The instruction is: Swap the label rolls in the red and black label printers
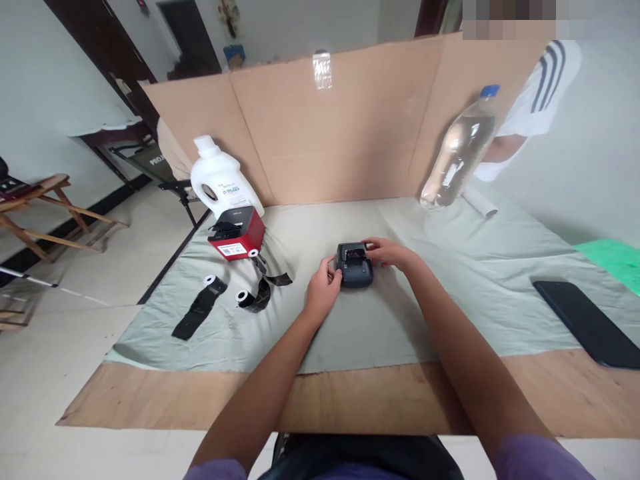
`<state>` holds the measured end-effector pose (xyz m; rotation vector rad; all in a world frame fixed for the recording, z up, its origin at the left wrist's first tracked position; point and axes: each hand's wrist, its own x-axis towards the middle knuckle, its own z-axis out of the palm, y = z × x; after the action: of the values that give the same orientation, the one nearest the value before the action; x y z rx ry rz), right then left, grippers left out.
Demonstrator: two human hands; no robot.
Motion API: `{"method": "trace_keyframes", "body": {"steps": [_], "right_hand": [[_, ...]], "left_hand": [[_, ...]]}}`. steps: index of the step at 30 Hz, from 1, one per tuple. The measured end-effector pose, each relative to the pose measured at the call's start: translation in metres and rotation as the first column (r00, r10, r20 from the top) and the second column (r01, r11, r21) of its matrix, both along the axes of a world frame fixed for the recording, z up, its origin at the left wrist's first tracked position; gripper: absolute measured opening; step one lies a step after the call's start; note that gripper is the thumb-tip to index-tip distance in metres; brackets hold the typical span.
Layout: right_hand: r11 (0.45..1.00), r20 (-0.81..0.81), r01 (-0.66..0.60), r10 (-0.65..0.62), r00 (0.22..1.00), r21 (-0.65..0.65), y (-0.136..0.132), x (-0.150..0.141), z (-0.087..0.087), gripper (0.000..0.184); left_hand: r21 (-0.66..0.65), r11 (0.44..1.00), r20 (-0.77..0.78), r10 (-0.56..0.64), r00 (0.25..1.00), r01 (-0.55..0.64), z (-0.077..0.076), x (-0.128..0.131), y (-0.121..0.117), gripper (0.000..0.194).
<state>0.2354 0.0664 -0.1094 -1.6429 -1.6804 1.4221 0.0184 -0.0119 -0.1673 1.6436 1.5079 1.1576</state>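
Observation:
A small dark portable printer (356, 272) with rounded corners lies on the cloth in front of me. Glossy dark material shows in the recess at its top. My left hand (325, 287) is closed against the printer's left side, thumb near its front corner. On the far right edge, the fingers of my right hand (386, 253) grip the device; some fingertips are hidden behind it. Left of my hands lie several black rolls with white cores, among them a partly unrolled roll (261, 297) and another with a long flat tail (200, 307).
A red and black box-shaped device (237, 233) stands by a white jug (227, 177). A cardboard panel (340, 140) closes off the back. At right are a water bottle (460, 153), a white tube (481, 202), a dark phone (587, 320) and a person's white sleeve (553, 80).

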Motion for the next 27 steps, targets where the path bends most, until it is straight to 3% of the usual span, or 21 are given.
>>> {"method": "trace_keyframes", "body": {"steps": [8,12,18,22,27], "right_hand": [[0.997,0.0,0.04,-0.04,0.999,0.068,-0.003,0.016,-0.027,0.071],[0.996,-0.009,0.03,-0.03,1.0,0.084,-0.003,0.013,-0.025,0.062],[0.995,-0.166,0.088,-0.093,0.982,-0.041,-0.002,0.018,-0.019,0.042],[0.986,-0.292,0.147,-0.164,0.942,-0.079,0.0,0.027,-0.027,0.031],[0.987,-0.314,0.158,-0.14,0.939,0.031,0.006,0.03,-0.043,0.035]], "left_hand": [[-0.03,0.998,-0.144,-0.059,0.988,0.056,0.007,0.002,-0.002,0.047],[-0.009,0.998,-0.139,-0.057,0.989,0.056,0.005,0.001,-0.002,0.045],[-0.01,0.998,-0.159,-0.068,0.985,0.067,0.005,0.001,-0.002,0.046],[-0.006,0.999,-0.185,-0.045,0.982,0.044,0.009,0.002,-0.004,0.044],[-0.095,0.995,-0.358,0.004,0.934,-0.041,0.021,0.004,-0.004,0.04]]}}
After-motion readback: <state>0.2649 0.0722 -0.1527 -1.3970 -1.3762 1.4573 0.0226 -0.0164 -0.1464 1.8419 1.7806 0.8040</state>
